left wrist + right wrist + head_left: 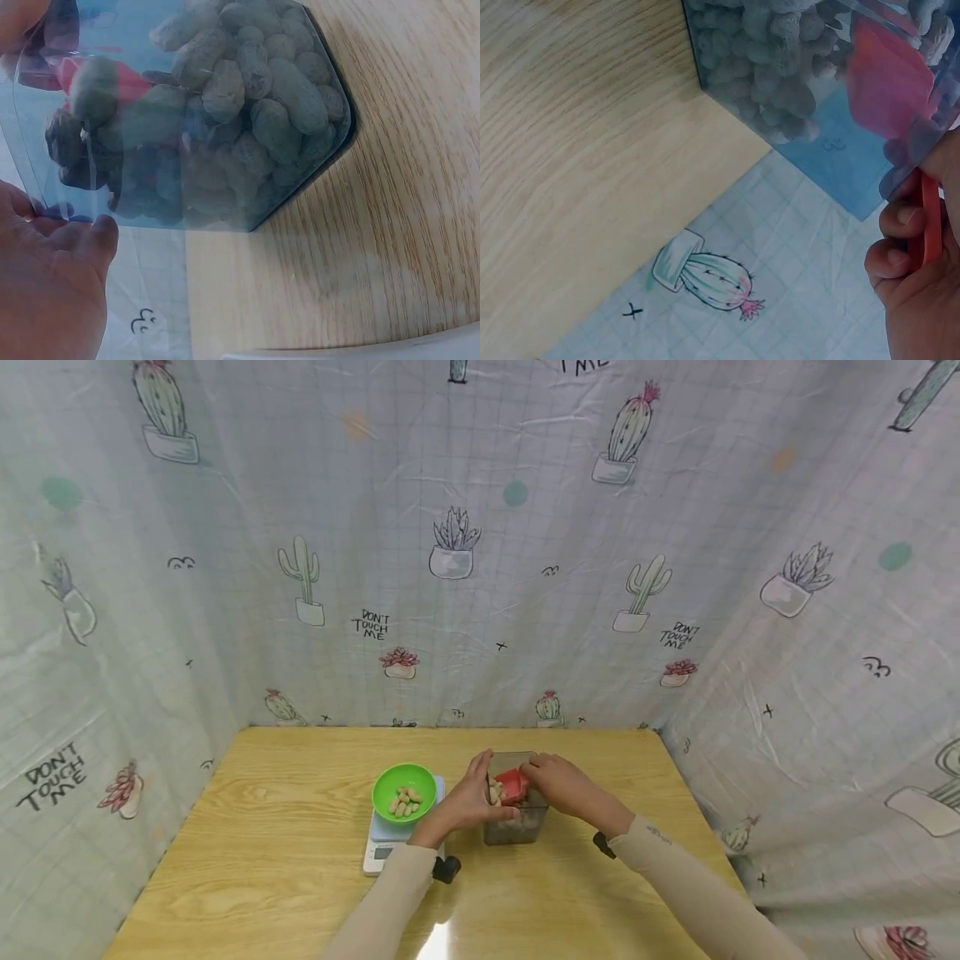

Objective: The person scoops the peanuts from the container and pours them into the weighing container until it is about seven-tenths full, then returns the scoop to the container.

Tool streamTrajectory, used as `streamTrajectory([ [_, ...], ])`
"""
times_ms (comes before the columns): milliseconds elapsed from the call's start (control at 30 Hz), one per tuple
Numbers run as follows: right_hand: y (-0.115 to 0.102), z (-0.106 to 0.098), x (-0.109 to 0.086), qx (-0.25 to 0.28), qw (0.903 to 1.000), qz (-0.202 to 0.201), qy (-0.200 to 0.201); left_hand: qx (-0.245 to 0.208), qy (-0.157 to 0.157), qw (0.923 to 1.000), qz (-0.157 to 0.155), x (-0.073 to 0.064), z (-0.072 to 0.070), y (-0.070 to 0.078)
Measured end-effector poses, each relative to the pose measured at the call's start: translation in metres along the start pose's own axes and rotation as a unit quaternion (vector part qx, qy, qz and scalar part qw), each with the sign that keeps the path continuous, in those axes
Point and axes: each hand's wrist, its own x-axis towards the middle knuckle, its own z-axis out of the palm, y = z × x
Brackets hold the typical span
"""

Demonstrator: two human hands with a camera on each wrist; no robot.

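A clear plastic container (513, 833) of unshelled peanuts (285, 97) stands on the table between both hands. My left hand (467, 800) grips its left side, thumb toward the front and fingers toward the back. My right hand (562, 783) holds a red scoop (512, 783) at the container's right side. In the right wrist view, fingers curl round the scoop's handle (931, 221) just outside the wall, while the scoop's bowl shows pink-red through the plastic among peanuts. Part of the scoop is hidden by the right hand in the head view.
Left of the container, a green bowl (381, 795) with several peanuts rests on a white kitchen scale (375, 866). The wooden table (285, 827) meets a cactus-print curtain (495, 610) at the back and sides.
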Motion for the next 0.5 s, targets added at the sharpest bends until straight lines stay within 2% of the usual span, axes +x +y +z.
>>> streamTrajectory([
  [267, -0.0002, -0.004, -0.0069, 0.015, 0.9993, 0.007, 0.032, 0.008, -0.003, 1.0, -0.004, 0.0001, 0.0001, 0.0009],
  [400, -0.0014, -0.0002, -0.0055, 0.002, 0.9985, 0.003, 0.055, 0.006, -0.002, 0.9999, -0.01, -0.0012, -0.0013, 0.0016],
  [500, -0.0031, 0.0043, -0.0052, -0.014, 0.9984, 0.005, 0.055, 0.004, -0.004, 0.9999, -0.008, -0.0019, -0.0004, 0.002],
])
